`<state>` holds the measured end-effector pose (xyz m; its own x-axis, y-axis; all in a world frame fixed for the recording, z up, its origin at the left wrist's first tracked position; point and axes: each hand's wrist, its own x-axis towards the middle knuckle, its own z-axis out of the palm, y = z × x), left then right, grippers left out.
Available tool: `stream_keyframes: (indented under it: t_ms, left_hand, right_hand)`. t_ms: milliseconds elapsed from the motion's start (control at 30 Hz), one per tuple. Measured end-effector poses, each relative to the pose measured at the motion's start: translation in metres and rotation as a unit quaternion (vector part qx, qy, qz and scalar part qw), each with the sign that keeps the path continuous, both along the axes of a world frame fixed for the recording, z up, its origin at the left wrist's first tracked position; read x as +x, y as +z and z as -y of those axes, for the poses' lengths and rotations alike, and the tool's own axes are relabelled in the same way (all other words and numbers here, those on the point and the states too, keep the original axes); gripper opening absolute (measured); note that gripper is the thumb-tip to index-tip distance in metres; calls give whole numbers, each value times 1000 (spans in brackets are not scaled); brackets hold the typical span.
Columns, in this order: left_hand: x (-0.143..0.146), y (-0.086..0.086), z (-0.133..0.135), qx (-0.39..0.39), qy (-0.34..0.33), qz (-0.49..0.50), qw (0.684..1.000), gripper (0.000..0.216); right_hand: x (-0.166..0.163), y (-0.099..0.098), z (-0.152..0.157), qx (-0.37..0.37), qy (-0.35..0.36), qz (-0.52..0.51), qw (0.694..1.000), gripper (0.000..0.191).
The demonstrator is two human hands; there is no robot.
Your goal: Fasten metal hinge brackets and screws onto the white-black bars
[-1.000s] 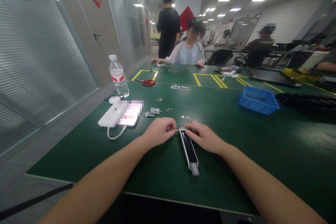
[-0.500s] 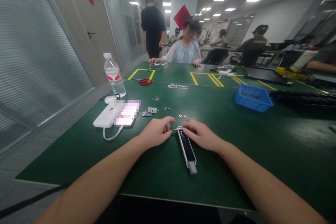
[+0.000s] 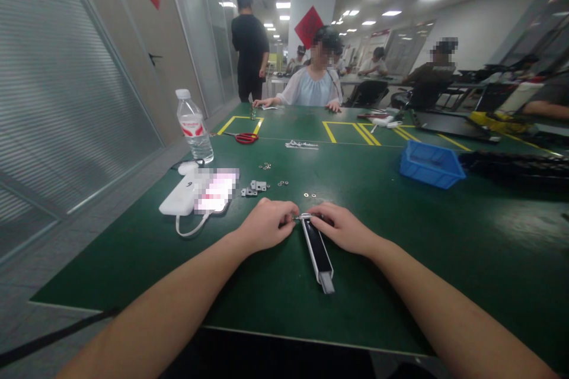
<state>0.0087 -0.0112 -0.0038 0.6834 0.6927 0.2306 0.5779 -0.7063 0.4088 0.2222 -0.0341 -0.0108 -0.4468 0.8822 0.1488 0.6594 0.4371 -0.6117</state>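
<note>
A long black bar with silver edges [image 3: 317, 249] lies on the green table [image 3: 400, 237], one end pointing towards me. My left hand [image 3: 267, 225] is closed in a pinch at the bar's far end, on a small metal part too small to name. My right hand [image 3: 342, 228] rests on that same far end with its fingers curled over it. Small washers [image 3: 310, 195] and little grey metal brackets [image 3: 254, 188] lie just beyond my hands.
A white power bank with a phone [image 3: 195, 195] and a water bottle [image 3: 194, 127] stand at the left. Red scissors [image 3: 246, 138] and a blue bin [image 3: 430, 164] lie further back. A seated person [image 3: 313, 86] faces me across the table; another stands behind.
My hands have stayed at the bar's far end, the left fingers shifting slightly. The camera view has drifted, and the standing person has walked to the left.
</note>
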Motion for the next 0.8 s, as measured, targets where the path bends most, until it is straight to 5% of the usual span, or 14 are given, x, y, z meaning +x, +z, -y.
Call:
stream_keyframes:
  t_ms: [800]
  left_hand:
    - [1, -1, 0, 29, 20, -16, 999, 15]
  right_hand:
    - [0, -1, 0, 2, -2, 5, 1000, 26]
